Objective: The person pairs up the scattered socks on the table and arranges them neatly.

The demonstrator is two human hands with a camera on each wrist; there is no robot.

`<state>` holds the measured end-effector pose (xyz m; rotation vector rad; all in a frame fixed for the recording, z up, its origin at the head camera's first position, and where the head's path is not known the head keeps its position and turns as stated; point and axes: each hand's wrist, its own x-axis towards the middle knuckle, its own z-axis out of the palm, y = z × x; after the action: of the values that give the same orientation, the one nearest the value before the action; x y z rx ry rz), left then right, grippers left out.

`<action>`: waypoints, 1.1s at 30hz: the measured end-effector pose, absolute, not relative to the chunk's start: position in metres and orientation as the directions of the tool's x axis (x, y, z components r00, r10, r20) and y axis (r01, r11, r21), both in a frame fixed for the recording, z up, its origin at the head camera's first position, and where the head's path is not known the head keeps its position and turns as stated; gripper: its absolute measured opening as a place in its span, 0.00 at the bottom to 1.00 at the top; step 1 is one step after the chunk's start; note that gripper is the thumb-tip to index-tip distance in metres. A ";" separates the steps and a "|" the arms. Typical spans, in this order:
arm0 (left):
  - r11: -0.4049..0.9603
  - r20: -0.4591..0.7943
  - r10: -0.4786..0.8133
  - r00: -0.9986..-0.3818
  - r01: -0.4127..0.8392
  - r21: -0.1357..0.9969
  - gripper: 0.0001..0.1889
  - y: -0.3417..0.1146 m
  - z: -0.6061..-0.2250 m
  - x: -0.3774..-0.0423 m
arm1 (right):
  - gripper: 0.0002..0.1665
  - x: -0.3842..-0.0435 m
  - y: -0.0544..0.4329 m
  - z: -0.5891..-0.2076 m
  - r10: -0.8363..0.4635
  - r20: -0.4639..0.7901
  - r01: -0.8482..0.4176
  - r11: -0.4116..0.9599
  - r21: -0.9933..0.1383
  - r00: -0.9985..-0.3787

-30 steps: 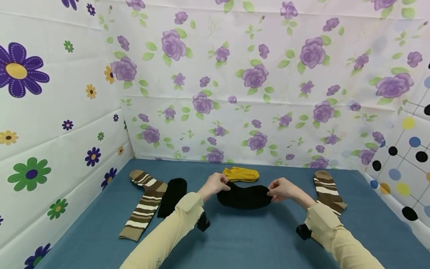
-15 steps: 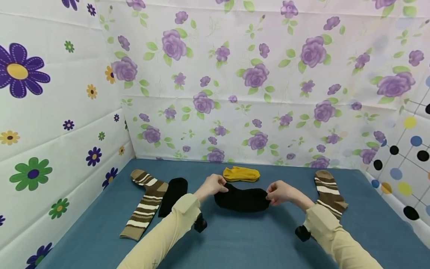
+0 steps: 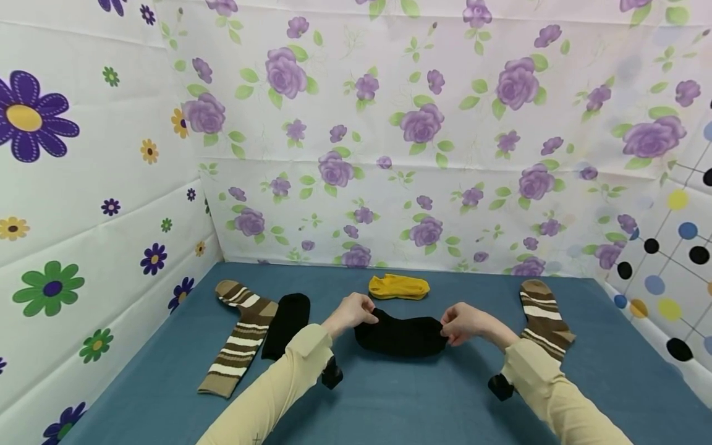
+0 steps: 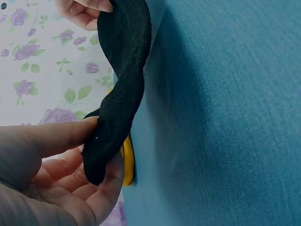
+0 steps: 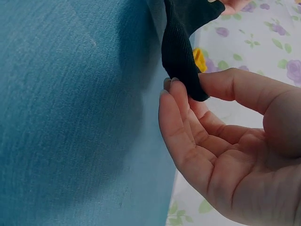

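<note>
A black sock (image 3: 400,337) is stretched sideways between both hands, in front of the yellow socks. My left hand (image 3: 351,313) pinches its left end; in the left wrist view the thumb lies on one face of the black sock (image 4: 120,99) and the fingers behind it. At the other end my right hand (image 3: 466,324) pinches the fabric between thumb and fingertips, as the right wrist view shows with the sock's tip (image 5: 193,80) poking out. The sock hangs above the blue cloth, casting a shadow on it.
Yellow socks (image 3: 399,287) lie at the back middle of the blue table (image 3: 423,402). On the left, a brown striped sock (image 3: 239,340) lies beside another black sock (image 3: 286,326). A second striped sock (image 3: 545,321) lies at the right, partly under the right forearm.
Both hands have lowered slightly toward me with the black sock, which now sits farther below the yellow socks in the head view. The other socks have stayed put.
</note>
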<state>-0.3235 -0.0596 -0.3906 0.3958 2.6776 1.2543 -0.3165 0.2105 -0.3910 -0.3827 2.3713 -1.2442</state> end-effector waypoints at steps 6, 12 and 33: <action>0.618 -0.041 0.307 -0.951 0.166 0.768 0.07 -0.060 -0.393 -0.324 | 0.03 -0.317 0.209 -0.395 -0.421 -0.257 -0.035 0.573 -0.819 -0.870; 0.633 -0.061 0.303 -0.951 0.153 0.759 0.07 -0.061 -0.399 -0.326 | 0.02 -0.318 0.209 -0.398 -0.404 -0.275 -0.019 0.591 -0.806 -0.872; 0.615 -0.151 0.279 -0.948 0.056 0.786 0.04 -0.061 -0.403 -0.330 | 0.04 -0.318 0.216 -0.402 -0.393 -0.296 -0.017 0.627 -0.779 -0.871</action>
<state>-0.3301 -0.0610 -0.4028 0.2735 2.5828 1.2446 -0.3178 0.2164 -0.4017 -0.3237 2.4077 -1.1466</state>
